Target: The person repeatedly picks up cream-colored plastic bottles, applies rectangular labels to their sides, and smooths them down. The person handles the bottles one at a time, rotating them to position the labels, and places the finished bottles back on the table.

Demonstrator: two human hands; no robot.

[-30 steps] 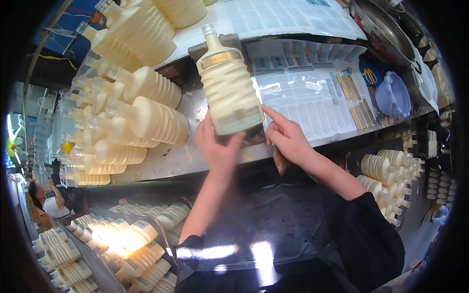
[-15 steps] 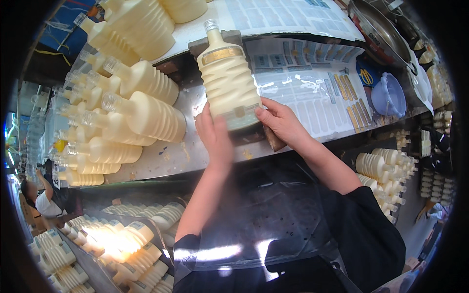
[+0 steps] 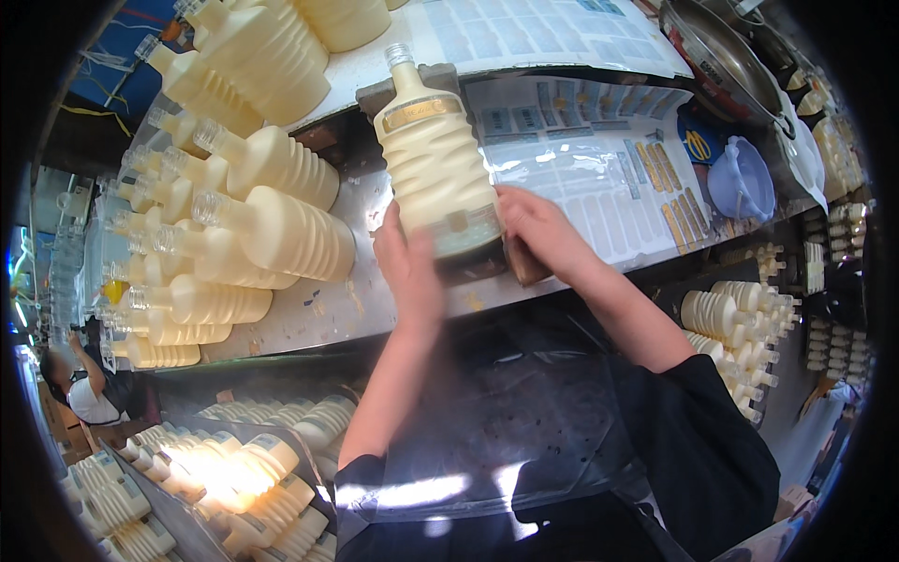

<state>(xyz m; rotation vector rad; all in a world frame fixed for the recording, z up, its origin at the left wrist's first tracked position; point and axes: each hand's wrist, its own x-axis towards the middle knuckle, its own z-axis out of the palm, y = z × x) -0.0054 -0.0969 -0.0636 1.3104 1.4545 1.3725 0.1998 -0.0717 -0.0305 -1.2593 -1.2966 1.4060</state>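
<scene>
A cream bottle with a wavy ribbed body and a clear threaded neck lies on a dark cradle, its neck pointing away from me. Across its shoulder runs a gold label, and a pale, see-through label sits near its base. My left hand, partly blurred, grips the bottle's lower left side. On the lower right side, my right hand is closed against the bottle's edge, its thumb less visible than before. A brown block shows just below my right hand.
Sheets of stickers cover the bench to the right, beside a lavender bucket. Several cream bottles lie stacked at left. More bottles fill crates at lower left and a stack at right. A person is at far left.
My right thumb has drawn back from the bottle's front face toward its right edge. My left hand stays at the lower left side, and the view has shifted slightly.
</scene>
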